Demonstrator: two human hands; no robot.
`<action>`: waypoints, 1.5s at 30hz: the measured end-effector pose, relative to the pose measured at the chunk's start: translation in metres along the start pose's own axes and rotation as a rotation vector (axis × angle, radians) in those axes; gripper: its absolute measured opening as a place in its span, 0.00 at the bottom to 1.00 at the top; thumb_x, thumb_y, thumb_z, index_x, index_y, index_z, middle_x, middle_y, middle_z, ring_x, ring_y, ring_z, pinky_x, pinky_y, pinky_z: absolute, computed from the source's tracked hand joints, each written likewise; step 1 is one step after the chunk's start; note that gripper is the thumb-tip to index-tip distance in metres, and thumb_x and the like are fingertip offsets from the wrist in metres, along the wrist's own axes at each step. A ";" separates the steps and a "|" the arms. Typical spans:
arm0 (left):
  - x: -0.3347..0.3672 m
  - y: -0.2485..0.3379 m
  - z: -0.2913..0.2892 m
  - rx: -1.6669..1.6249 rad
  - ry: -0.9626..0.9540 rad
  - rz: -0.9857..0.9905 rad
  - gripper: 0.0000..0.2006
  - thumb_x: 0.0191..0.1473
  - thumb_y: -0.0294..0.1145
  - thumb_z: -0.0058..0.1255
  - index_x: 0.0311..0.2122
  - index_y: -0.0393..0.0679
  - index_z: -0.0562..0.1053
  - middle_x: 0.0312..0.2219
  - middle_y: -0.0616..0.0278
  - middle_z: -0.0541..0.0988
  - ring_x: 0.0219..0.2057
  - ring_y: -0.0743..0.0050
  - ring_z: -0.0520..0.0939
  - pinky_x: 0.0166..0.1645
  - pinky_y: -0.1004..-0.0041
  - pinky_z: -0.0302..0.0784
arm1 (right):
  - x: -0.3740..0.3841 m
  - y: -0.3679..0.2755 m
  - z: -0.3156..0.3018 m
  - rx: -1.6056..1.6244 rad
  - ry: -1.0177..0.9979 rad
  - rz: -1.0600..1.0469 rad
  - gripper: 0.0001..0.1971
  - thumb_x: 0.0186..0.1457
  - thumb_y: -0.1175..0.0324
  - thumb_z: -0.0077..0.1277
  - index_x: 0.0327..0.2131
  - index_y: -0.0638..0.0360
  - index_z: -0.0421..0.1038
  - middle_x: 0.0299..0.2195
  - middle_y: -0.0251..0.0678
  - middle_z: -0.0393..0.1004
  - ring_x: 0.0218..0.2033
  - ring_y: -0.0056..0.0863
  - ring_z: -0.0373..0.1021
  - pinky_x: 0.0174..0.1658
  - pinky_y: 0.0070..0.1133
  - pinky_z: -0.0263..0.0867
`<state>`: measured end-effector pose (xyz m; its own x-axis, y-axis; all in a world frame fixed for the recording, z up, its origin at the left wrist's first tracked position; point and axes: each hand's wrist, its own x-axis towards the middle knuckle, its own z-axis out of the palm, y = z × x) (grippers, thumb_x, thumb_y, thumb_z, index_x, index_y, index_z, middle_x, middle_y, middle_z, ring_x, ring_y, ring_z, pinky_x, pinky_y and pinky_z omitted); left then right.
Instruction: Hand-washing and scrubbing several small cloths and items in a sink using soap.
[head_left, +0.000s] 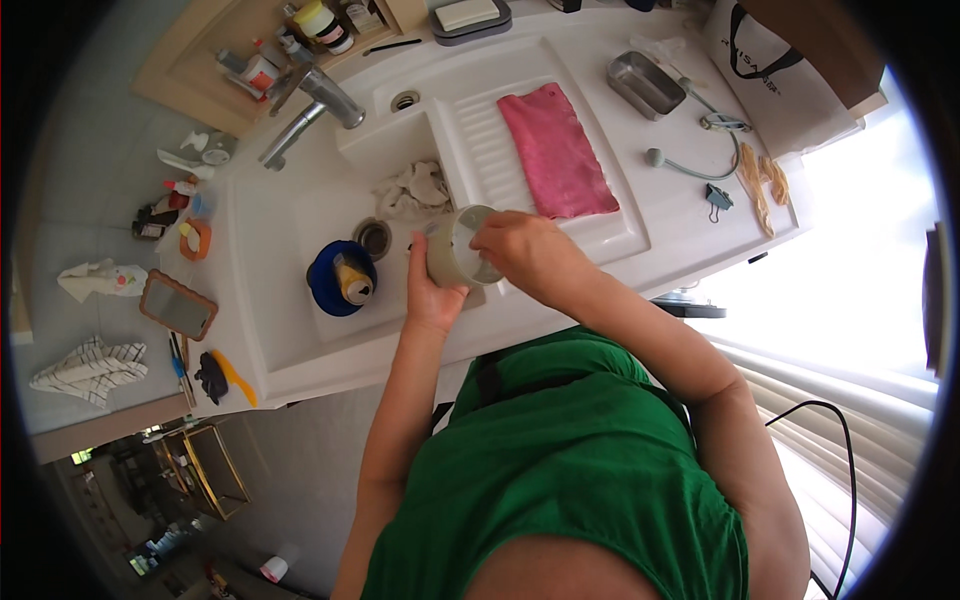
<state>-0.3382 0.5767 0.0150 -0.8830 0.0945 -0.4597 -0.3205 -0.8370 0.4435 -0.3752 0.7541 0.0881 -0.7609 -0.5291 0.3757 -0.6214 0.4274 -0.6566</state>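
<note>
Over the front part of the white sink [290,335], my left hand [436,300] is wrapped round a pale, cloudy cup [447,252]. The cup is tilted, with its mouth turned toward my right. At that mouth my right hand [535,255] has its fingers bent together, the tips just inside the rim. Whatever they pinch, if anything, is hidden. Left of the cup, a blue bowl [322,285] sits in the basin with a yellow and silver can [353,280] lying in it. Beside the bowl is the drain [374,238], and a crumpled whitish cloth [415,190] lies farther back.
A pink cloth [560,150] covers part of the ribbed washboard. The faucet [315,110] reaches over the basin from the back. A metal tray [646,85], a binder clip [718,200] and a paper bag [780,85] stand at right; a brown-framed mirror [178,305] lies left.
</note>
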 end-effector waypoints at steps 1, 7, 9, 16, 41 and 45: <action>0.001 -0.001 0.002 0.008 0.012 -0.015 0.26 0.58 0.56 0.42 0.52 0.45 0.67 0.49 0.61 0.73 0.52 0.64 0.73 0.56 0.61 0.67 | 0.000 0.002 0.007 -0.128 -0.180 0.062 0.06 0.45 0.76 0.53 0.30 0.62 0.75 0.32 0.42 0.75 0.33 0.40 0.74 0.38 0.30 0.71; -0.009 -0.026 0.018 0.124 0.041 -0.059 0.24 0.58 0.54 0.46 0.50 0.44 0.68 0.45 0.62 0.76 0.48 0.68 0.76 0.52 0.66 0.71 | -0.011 0.020 0.027 -0.445 -0.559 0.116 0.06 0.40 0.74 0.55 0.27 0.61 0.76 0.29 0.45 0.77 0.32 0.34 0.76 0.37 0.26 0.72; -0.010 -0.032 0.018 0.145 0.052 -0.051 0.24 0.58 0.54 0.46 0.50 0.44 0.68 0.45 0.63 0.76 0.48 0.68 0.76 0.53 0.66 0.71 | -0.020 0.031 0.032 -0.408 -0.433 -0.008 0.06 0.40 0.74 0.55 0.26 0.61 0.77 0.28 0.45 0.77 0.31 0.35 0.76 0.35 0.26 0.72; -0.008 -0.035 0.013 0.103 0.063 -0.014 0.26 0.58 0.55 0.43 0.51 0.44 0.68 0.47 0.62 0.75 0.50 0.67 0.74 0.55 0.66 0.68 | -0.017 0.028 0.012 -0.287 -0.412 0.076 0.05 0.41 0.75 0.55 0.26 0.63 0.76 0.28 0.46 0.77 0.31 0.38 0.76 0.37 0.29 0.72; -0.020 -0.039 0.000 -0.074 0.129 0.082 0.34 0.55 0.66 0.32 0.57 0.51 0.63 0.52 0.57 0.71 0.51 0.51 0.73 0.42 0.49 0.72 | 0.037 0.213 -0.042 -0.285 0.120 0.374 0.05 0.50 0.69 0.52 0.31 0.57 0.75 0.33 0.44 0.76 0.36 0.44 0.73 0.40 0.35 0.68; -0.020 -0.038 -0.001 -0.103 0.173 0.079 0.33 0.56 0.65 0.31 0.57 0.49 0.63 0.52 0.55 0.71 0.51 0.49 0.73 0.42 0.48 0.72 | 0.067 0.227 -0.032 -0.360 0.063 0.422 0.05 0.50 0.70 0.52 0.31 0.57 0.76 0.35 0.43 0.75 0.37 0.43 0.72 0.42 0.33 0.68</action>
<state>-0.3080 0.6057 0.0065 -0.8294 -0.0600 -0.5555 -0.2081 -0.8895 0.4068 -0.5731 0.8387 -0.0144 -0.9604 -0.2178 0.1739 -0.2765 0.8220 -0.4979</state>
